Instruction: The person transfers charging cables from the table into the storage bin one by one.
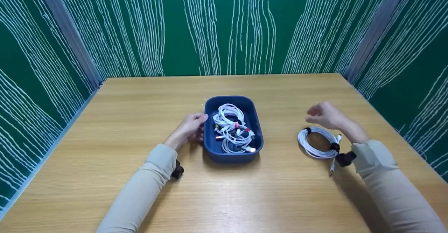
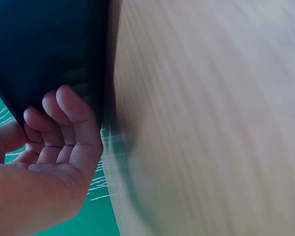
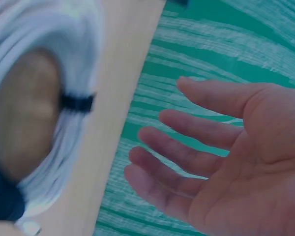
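A dark blue bin stands mid-table with several coiled white cables inside, some with red or black ties. At its left side my left hand grips the wall, thumb at the rim and fingers bent against the outside. The left wrist view shows those bent fingers against the dark wall. My right hand is raised just beyond a separate coil of white cable bound with black straps. Seen in the right wrist view, the right hand has loosely extended fingers and holds nothing.
The light wooden table carries the bin and, to the right, the separate coil, whose plug end points toward the near edge. Green panels with white wavy lines border the table at the back and both sides.
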Tool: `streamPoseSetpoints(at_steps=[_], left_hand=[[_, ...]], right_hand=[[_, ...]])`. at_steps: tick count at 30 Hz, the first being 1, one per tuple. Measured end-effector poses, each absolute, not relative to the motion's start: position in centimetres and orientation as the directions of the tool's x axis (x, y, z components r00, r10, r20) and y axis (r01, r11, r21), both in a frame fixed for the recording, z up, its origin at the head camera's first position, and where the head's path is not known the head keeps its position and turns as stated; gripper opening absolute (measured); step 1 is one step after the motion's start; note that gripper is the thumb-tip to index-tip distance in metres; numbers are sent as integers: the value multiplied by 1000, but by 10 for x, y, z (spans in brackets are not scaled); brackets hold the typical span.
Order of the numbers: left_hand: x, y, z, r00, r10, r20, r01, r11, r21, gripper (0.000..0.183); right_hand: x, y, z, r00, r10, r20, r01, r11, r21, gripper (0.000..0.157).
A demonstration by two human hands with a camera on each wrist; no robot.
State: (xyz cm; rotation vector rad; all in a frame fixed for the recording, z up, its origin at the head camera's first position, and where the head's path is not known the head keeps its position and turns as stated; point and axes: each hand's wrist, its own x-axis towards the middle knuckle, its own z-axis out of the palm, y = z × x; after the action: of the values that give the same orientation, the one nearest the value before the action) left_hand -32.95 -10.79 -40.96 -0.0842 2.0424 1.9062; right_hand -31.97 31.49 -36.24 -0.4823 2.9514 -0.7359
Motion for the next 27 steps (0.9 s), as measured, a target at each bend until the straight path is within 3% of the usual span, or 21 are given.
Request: streamPoseSetpoints(at_steps=[9,27], left_hand=[[-329,-109,-409,-934,212,-287,-272,97,957,32],[-328,-109,-407,-935,209,-288,-267,122,956,31]], right_hand=[[-317,341,-378,-935,-327,-139,-255,890,-377,40],[-327,349,-404,-951,-305,-44,-270,893,-359,22]])
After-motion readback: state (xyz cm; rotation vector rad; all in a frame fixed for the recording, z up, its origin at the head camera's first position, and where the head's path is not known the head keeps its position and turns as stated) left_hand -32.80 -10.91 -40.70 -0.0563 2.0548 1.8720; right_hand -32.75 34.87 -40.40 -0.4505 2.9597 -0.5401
